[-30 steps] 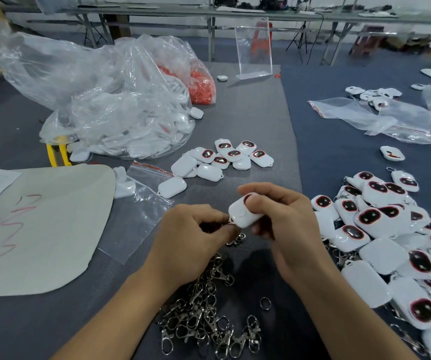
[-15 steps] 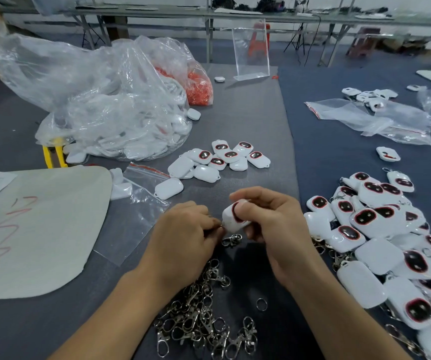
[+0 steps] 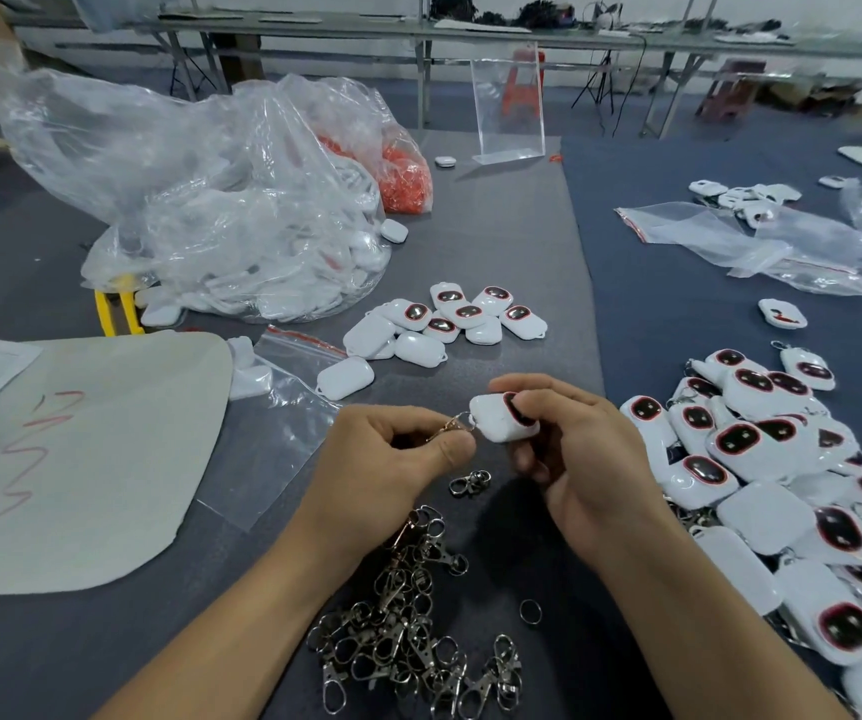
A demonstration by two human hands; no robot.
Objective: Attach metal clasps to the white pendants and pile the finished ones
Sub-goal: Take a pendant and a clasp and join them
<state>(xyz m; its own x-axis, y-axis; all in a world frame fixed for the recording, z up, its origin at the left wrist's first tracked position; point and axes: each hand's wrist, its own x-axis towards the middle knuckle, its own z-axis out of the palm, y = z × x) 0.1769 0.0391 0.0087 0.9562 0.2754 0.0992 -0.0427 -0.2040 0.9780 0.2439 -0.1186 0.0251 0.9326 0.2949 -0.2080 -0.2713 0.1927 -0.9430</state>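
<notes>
The left hand point(image 3: 387, 459) pinches a metal clasp point(image 3: 449, 427) between its thumb and curled forefinger; the right hand point(image 3: 574, 449) curls round a white pendant point(image 3: 496, 423), its fingers partly covering the dark, red-rimmed face; clasp and pendant meet between the hands, above the middle of the table near its front edge; whether the ring has passed through the pendant's loop cannot be told.

Just below the hands lies one loose clasp point(image 3: 469, 482); nearer the front edge lies a heap of clasps point(image 3: 408, 626), partly hidden by the left forearm, with a split ring point(image 3: 529, 611) beside it; along the right edge spreads the pile of finished pendants point(image 3: 782, 485); beyond the hands sits a small group of pendants point(image 3: 449, 324).

Toward the far left corner slumps a large clear plastic bag point(image 3: 221, 200) of white pieces, with a bag of orange parts point(image 3: 403, 174) behind it and a yellow-handled tool point(image 3: 117, 309) at its near side; a beige sheet point(image 3: 107, 459) marked in red covers the left edge, with a zip bag point(image 3: 273, 423) beside it; more zip bags point(image 3: 761, 246) lie at the far right; an acrylic sign stand point(image 3: 509, 106) stands at the far edge.

The table wears a grey mat point(image 3: 496, 241) with blue cloth point(image 3: 678, 314) on the right; metal-legged benches point(image 3: 418, 33) line the back wall.
</notes>
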